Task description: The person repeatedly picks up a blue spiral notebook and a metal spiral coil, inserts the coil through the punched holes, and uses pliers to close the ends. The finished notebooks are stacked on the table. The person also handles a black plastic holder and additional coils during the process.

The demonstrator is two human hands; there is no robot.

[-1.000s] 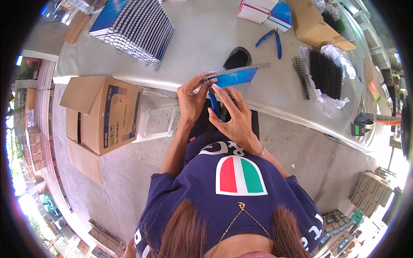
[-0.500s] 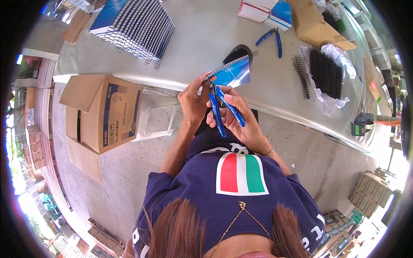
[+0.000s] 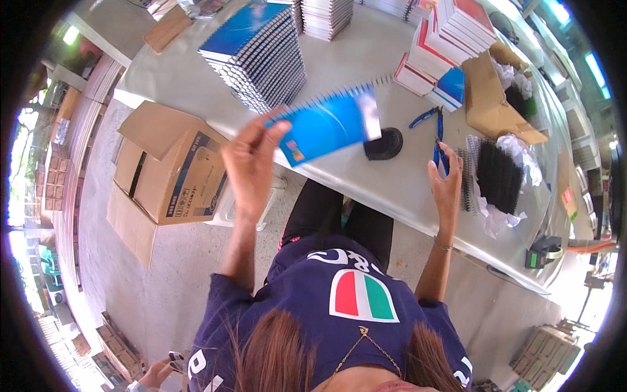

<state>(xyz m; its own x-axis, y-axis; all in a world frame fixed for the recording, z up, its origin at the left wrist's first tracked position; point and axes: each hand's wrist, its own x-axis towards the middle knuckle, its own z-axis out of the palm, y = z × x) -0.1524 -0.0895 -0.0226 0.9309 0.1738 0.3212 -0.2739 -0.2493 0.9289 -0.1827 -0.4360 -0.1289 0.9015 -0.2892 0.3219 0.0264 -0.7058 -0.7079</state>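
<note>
With my left fingers (image 3: pixel 279 133) I hold the blue notebook (image 3: pixel 323 129) above the table (image 3: pixel 366 49). Its coil is already in, but one tail (image 3: pixel 384 80) sticks out, uncut. My right fingers (image 3: pixel 448 155) are at blue pliers (image 3: pixel 436 157); gripping or not, I cannot tell.

One held blue notebook (image 3: pixel 326 129), two blue pliers (image 3: pixel 422 118), two large open cardboard boxes (image 3: pixel 191 178), one white stool (image 3: pixel 277 185), one necklace (image 3: pixel 364 331)

A blue spiral notebook (image 3: pixel 330 127) is held tilted by the left fingers (image 3: pixel 279 132), its coil (image 3: pixel 326 96) along the upper edge; blue-handled pliers (image 3: pixel 445 161) are at the right fingers (image 3: pixel 450 154).
</note>
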